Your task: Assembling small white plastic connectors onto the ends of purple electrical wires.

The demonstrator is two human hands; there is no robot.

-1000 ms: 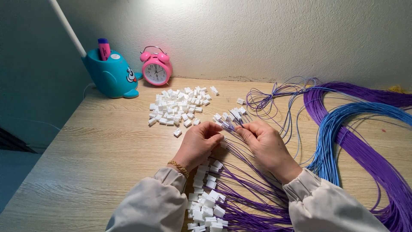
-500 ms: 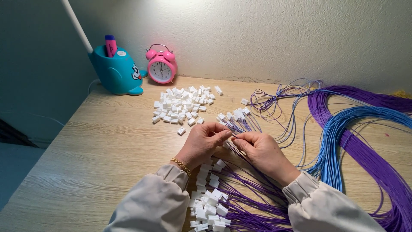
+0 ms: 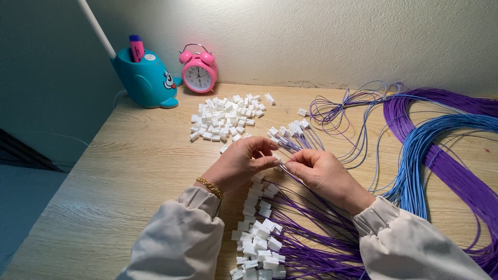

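My left hand (image 3: pixel 239 163) and my right hand (image 3: pixel 321 173) meet fingertip to fingertip over the wooden desk (image 3: pixel 129 176). Between them they pinch a small white connector (image 3: pixel 280 165) on the end of a thin purple wire (image 3: pixel 306 187). A loose pile of white connectors (image 3: pixel 224 117) lies just beyond my left hand. A row of purple wires fitted with white connectors (image 3: pixel 259 233) runs toward me between my forearms. A few more fitted wires (image 3: pixel 291 130) lie just past my fingers.
Thick bundles of purple wire (image 3: pixel 456 171) and blue wire (image 3: pixel 420 155) curve across the right side of the desk. A pink alarm clock (image 3: pixel 198 71) and a teal whale-shaped pen holder (image 3: pixel 147 79) stand by the wall. A white lamp arm (image 3: pixel 96 26) rises at upper left.
Both hands have drawn closer together and a little nearer to me, fingertips now touching around the connector. The view has shifted slightly.
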